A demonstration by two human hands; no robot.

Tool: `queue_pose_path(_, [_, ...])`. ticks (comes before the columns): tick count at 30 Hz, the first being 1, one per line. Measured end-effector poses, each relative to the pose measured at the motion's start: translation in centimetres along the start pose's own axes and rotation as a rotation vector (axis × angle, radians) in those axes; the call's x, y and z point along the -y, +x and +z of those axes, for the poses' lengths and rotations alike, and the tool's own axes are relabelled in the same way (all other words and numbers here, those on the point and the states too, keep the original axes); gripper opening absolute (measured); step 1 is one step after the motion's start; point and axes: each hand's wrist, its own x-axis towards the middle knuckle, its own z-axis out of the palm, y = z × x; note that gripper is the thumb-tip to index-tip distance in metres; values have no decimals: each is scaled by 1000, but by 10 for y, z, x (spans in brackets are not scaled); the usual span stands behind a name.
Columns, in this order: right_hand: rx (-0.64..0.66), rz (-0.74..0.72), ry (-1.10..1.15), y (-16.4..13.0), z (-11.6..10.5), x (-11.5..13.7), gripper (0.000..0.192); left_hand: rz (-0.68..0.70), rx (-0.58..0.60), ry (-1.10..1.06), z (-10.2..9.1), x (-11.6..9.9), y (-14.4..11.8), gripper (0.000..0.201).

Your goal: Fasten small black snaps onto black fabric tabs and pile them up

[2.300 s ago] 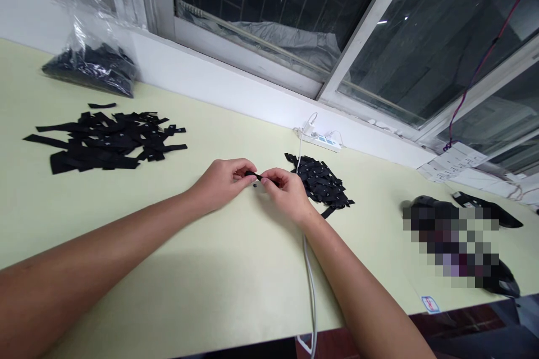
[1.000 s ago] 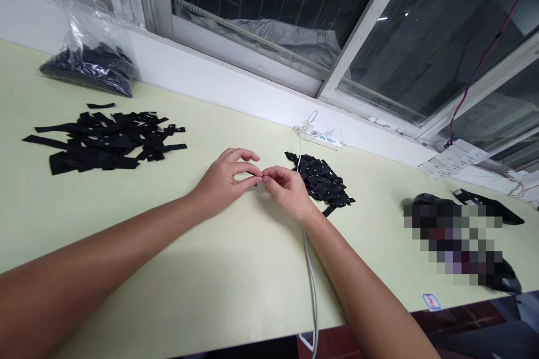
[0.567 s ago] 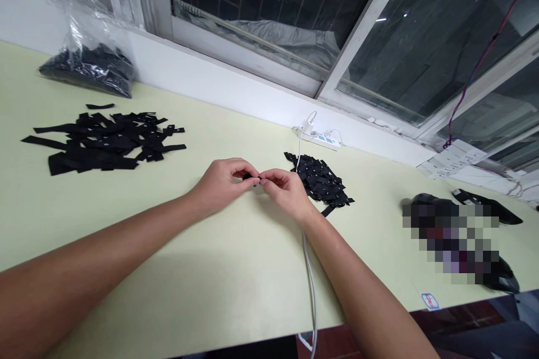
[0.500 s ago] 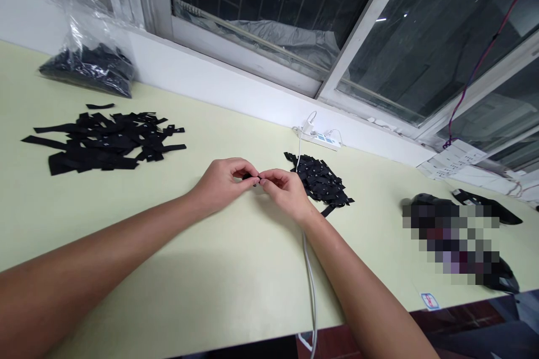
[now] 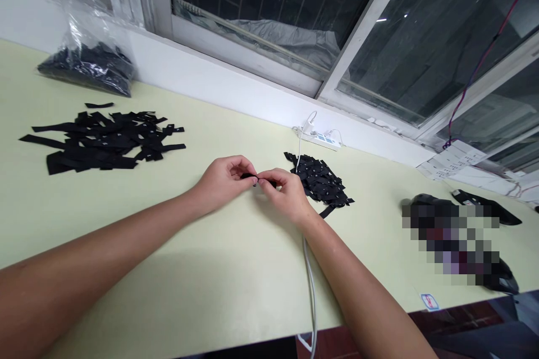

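Note:
Between my two hands is a small black fabric strip point(image 5: 248, 176), mostly covered by the fingers. My left hand point(image 5: 227, 182) pinches one end of it between thumb and fingers. Opposite, my right hand point(image 5: 286, 188) is closed on the other end, and the fingertips of both hands almost meet. A heap of short black strips point(image 5: 322, 179) with small pale marks lies just beyond my right hand. Farther off to the left, longer black strips point(image 5: 105, 143) are spread in a loose pile.
A clear plastic bag point(image 5: 86, 64) of black pieces leans by the wall at the back left. A white power strip point(image 5: 322, 139) sits at the back, and its cable point(image 5: 310, 280) runs under my right wrist to the table's front edge. Dark, partly blurred objects point(image 5: 501, 277) lie at right.
Both hands stay almost in place, still pinching the strip. A bit more of the black strip shows at my right fingers now.

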Motion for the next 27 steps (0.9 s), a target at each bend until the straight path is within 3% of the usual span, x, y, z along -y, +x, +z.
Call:
queue_pose_path(10, [75, 35, 113, 1, -3, 0, 16, -241, 142, -203, -8, -3, 2, 32])
queue_pose_path(16, [60, 33, 113, 0, -2, 2, 16, -257, 148, -229, -10, -4, 3, 31])
queue_pose_path(27, [112, 156, 286, 3, -2, -3, 12, -230, 139, -195, -9, -2, 2, 33])
